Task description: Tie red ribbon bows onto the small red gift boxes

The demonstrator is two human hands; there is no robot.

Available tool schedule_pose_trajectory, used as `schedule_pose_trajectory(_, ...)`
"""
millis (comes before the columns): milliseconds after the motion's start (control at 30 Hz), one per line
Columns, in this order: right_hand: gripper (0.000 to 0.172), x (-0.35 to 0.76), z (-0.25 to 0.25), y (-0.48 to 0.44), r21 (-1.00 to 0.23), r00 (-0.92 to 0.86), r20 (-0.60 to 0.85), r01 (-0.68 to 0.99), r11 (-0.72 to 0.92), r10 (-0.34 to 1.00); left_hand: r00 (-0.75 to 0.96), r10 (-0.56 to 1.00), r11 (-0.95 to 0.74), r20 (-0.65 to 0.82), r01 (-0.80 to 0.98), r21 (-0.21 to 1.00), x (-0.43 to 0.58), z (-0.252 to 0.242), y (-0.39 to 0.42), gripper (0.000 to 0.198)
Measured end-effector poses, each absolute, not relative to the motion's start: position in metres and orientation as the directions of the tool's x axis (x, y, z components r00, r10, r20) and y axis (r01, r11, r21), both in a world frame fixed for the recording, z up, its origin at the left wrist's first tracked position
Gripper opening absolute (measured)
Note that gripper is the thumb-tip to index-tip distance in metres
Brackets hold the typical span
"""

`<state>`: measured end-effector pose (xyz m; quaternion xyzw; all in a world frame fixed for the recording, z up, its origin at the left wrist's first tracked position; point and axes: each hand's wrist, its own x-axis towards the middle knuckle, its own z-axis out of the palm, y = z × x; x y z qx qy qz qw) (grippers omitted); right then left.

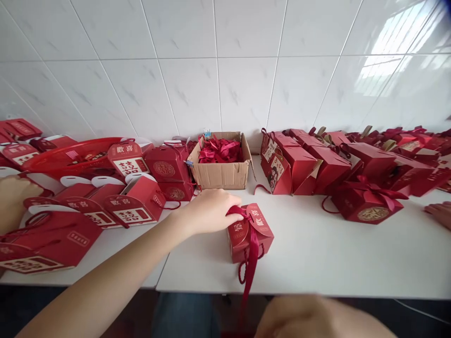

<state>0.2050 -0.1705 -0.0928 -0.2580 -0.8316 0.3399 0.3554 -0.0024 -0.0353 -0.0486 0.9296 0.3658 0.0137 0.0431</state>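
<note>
My left hand (213, 212) reaches in from the lower left and is closed on a dark red ribbon (252, 251), pinching it at the top of a small red gift box (251, 232). The box sits on the white table with gold lettering on its curved flaps and a twisted cord loop at its front. The ribbon's long end hangs down past the table's front edge. My right hand (299, 317) is a blur at the bottom edge, below the table; its fingers are not visible.
A cardboard carton (220, 174) of red ribbons stands against the tiled wall. Red boxes (134, 199) and a red plastic tray (81, 155) crowd the left; more boxes (299, 169) line the right. Other people's hands show at the left (17, 197) and right (439, 213) edges.
</note>
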Motion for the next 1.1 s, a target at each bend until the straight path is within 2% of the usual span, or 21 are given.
schedule_pose_trajectory(67, 0.029, 0.211, -0.095, -0.15, -0.746, -0.561, 0.43, 0.221, 0.629, 0.708, 0.734, 0.679, -0.724, -0.007, 0.672, 0.154, -0.001, -0.052, -0.036, 0.026)
schedule_pose_trajectory(100, 0.035, 0.214, -0.098, -0.136, -0.739, -0.483, 0.435, 0.291, 0.608, 0.76, 0.736, 0.677, -0.722, 0.004, 0.664, 0.193, -0.001, -0.055, -0.036, 0.026)
schedule_pose_trajectory(167, 0.061, 0.217, -0.107, -0.103, -0.692, -0.41, 0.445, 0.405, 0.597, 0.796, 0.739, 0.673, -0.72, 0.043, 0.64, 0.268, 0.0, -0.059, -0.037, 0.025)
schedule_pose_trajectory(200, 0.073, 0.217, -0.114, -0.089, -0.682, -0.431, 0.412, 0.438, 0.585, 0.803, 0.737, 0.672, -0.719, 0.073, 0.626, 0.303, 0.001, -0.062, -0.037, 0.025)
schedule_pose_trajectory(233, 0.078, 0.216, -0.12, -0.076, -0.686, -0.454, 0.387, 0.439, 0.58, 0.802, 0.734, 0.671, -0.72, 0.108, 0.609, 0.331, 0.001, -0.066, -0.038, 0.024)
schedule_pose_trajectory(333, 0.066, 0.21, -0.133, -0.057, -0.736, -0.545, 0.35, 0.343, 0.584, 0.762, 0.714, 0.666, -0.732, 0.216, 0.571, 0.371, 0.002, -0.075, -0.039, 0.022)
schedule_pose_trajectory(433, 0.054, 0.206, -0.137, -0.06, -0.753, -0.548, 0.372, 0.294, 0.589, 0.749, 0.679, 0.678, -0.732, 0.283, 0.584, 0.352, 0.002, -0.083, -0.04, 0.022)
schedule_pose_trajectory(733, 0.054, 0.205, -0.14, -0.063, -0.765, -0.528, 0.401, 0.256, 0.59, 0.749, 0.614, 0.726, -0.685, 0.308, 0.613, 0.393, 0.005, -0.095, -0.039, 0.03)
schedule_pose_trajectory(1100, 0.052, 0.205, -0.14, -0.064, -0.766, -0.512, 0.411, 0.253, 0.59, 0.754, 0.591, 0.764, -0.637, 0.26, 0.624, 0.452, -0.002, -0.094, -0.046, 0.026)
